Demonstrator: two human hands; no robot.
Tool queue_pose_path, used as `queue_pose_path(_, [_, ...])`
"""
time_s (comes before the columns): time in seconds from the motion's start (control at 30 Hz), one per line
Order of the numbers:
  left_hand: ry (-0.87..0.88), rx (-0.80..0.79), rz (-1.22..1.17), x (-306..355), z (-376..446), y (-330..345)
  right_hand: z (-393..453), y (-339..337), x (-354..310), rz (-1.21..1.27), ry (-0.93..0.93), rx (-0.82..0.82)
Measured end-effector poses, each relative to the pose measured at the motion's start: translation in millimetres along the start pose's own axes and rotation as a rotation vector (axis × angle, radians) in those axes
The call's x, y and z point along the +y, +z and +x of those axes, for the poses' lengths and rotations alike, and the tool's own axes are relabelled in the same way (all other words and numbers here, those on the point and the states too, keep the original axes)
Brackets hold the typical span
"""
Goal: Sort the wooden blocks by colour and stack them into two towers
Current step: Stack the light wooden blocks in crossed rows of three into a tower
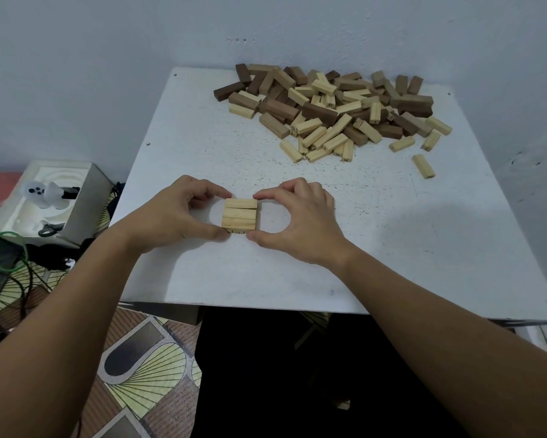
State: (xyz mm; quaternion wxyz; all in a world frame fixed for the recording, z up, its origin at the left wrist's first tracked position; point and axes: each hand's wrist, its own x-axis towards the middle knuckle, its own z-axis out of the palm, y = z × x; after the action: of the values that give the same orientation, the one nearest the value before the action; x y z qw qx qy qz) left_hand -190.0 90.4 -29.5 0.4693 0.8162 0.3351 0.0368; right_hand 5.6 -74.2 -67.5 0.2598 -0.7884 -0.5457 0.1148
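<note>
A low stack of light wooden blocks (240,216), three side by side on top with another layer showing beneath, sits near the middle front of the white table (202,273). My left hand (171,216) pinches its left side between thumb and forefinger. My right hand (300,219) pinches its right side the same way. A large heap of mixed light and dark blocks (332,109) lies at the back right of the table. One light block (423,166) lies apart to the right.
The table stands in a corner between pale walls. To its left, lower down, is a white foam-lined box (44,200) holding a white plastic object and scissors, with cables and a patterned floor (139,368) below.
</note>
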Motion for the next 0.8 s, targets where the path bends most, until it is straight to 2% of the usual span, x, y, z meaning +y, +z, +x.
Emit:
queue_pose_path(0.6, [-0.023,-0.004,0.015,2.2,-1.1,-0.5,0.1,0.2,0.2,-0.009,-0.003,0.000])
queue_pose_path(0.73, [-0.041,-0.024,0.013,4.3,-1.9,-1.1,-0.3,-1.5,0.1,-0.006,0.003,-0.016])
queue_pose_path(0.8, [-0.069,-0.085,-0.011,6.0,-1.9,-7.0,-0.2,-3.0,-0.5,0.012,0.016,-0.034])
